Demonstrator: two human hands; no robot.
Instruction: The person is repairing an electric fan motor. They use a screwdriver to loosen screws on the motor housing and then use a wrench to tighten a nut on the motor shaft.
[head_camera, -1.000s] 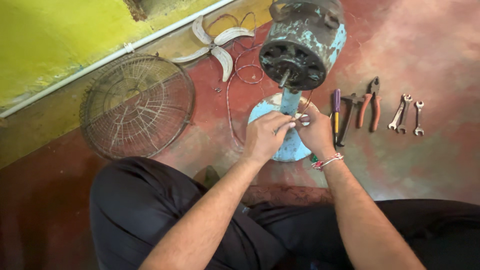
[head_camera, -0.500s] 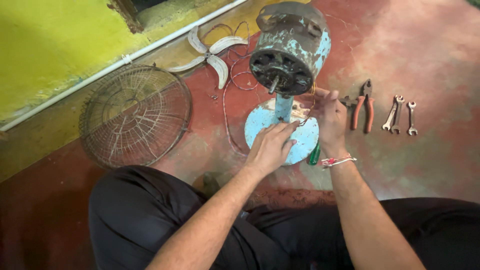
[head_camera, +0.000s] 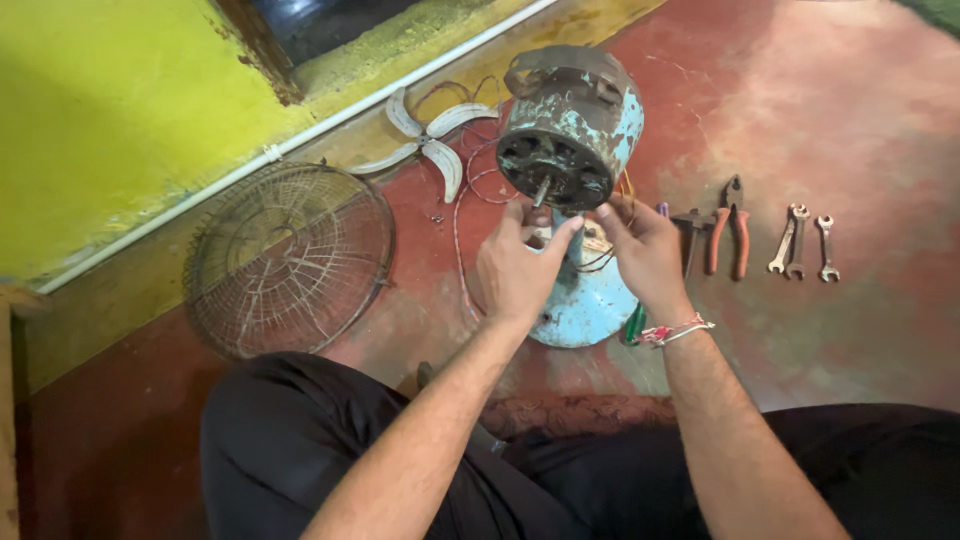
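Here, both hands are working just under the fan motor (head_camera: 570, 125): the left hand (head_camera: 520, 270) is pinching thin wires (head_camera: 600, 255), the right hand (head_camera: 645, 250) is curling around them. The wires are looking limp and delicate; the motor, heavy and rigid, is standing on its blue base (head_camera: 585, 310) on the floor.

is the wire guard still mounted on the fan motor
No, the wire guard lies flat on the red floor to the left, apart from the fan motor, whose bare shaft sticks out.
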